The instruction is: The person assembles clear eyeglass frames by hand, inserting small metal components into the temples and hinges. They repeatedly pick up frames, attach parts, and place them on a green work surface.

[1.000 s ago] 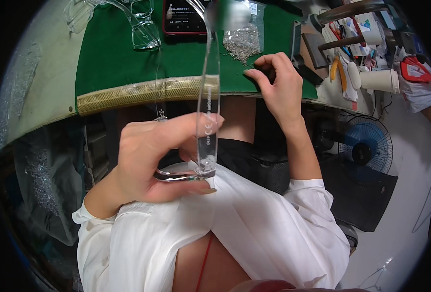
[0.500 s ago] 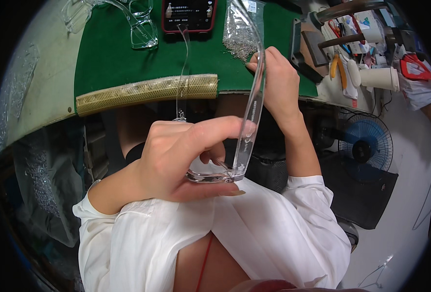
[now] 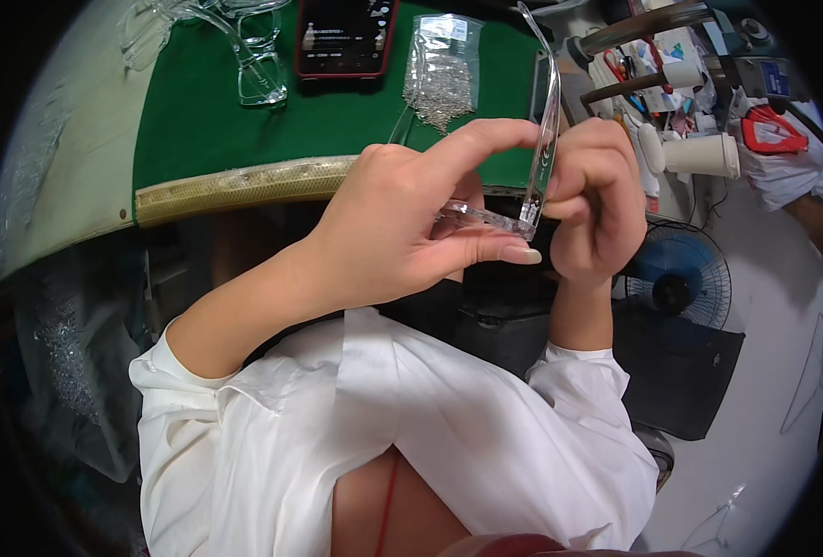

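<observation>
Gripped in my left hand [image 3: 398, 213] is a pair of clear plastic eyeglass frames [image 3: 543, 153]. Its thumb is below the front corner and its index finger lies against the upright temple arm. My right hand [image 3: 605, 200] is curled close beside the hinge corner, its fingertips at the frames. Whatever those fingers pinch, if anything, is too small or hidden to make out. Beyond the hands, a clear plastic bag [image 3: 444, 70] of tiny silvery metal parts lies on the green mat [image 3: 216, 125], some parts spilling from its near end.
More clear frames [image 3: 261, 74] lie at the mat's far left, beside a phone [image 3: 345, 42] with a red case. A yellowish strip [image 3: 244, 193] lines the table's front edge. To the right are tools with brown handles [image 3: 634, 32], a white cup [image 3: 704, 156] and a fan [image 3: 676, 278].
My left hand has carried the frames up and to the right. My right hand has left the spilled metal parts and come right and nearer, beside the hinge corner.
</observation>
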`<state>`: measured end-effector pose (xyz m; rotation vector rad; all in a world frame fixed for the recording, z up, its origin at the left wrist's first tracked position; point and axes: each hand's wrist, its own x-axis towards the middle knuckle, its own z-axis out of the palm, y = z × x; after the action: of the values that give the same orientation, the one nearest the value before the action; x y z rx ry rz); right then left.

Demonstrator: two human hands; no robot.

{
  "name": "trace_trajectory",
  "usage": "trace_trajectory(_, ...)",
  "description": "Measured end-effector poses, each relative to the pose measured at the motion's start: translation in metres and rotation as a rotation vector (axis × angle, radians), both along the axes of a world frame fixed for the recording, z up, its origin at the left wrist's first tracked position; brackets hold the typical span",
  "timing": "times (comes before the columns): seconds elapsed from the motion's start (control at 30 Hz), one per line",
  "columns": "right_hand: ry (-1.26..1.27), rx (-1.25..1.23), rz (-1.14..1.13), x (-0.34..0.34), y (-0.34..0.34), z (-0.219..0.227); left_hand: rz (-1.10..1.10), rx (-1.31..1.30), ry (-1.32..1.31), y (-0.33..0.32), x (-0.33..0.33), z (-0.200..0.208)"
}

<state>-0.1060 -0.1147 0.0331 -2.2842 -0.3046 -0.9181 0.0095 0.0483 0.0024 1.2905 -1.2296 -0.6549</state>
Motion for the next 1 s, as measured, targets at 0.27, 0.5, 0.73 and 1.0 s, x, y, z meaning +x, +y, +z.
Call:
trace_trajectory(0.27, -0.049, -0.129, -0.030, -0.0053, -0.0018, 0.0053, 0.043, -0.046, -0.023, -0.0088, -0.0081, -0.0041)
trace_trajectory(0.5, -0.049, -0.075, -0.019, -0.0041, -0.0007, 0.0047, 0.035, -0.019, 0.001, -0.0080, -0.0078, -0.0032)
trace_trajectory(0.73, -0.061, -0.040, -0.001, -0.0035, -0.0015, 0.0021, 0.028, -0.023, 0.052, -0.0081, -0.0083, -0.0031)
trace_trajectory(1.0, -0.021, 0.085, 0.013, -0.0062, -0.0048, -0.0034, 0.049, -0.030, 0.002, -0.0078, -0.0096, -0.0060)
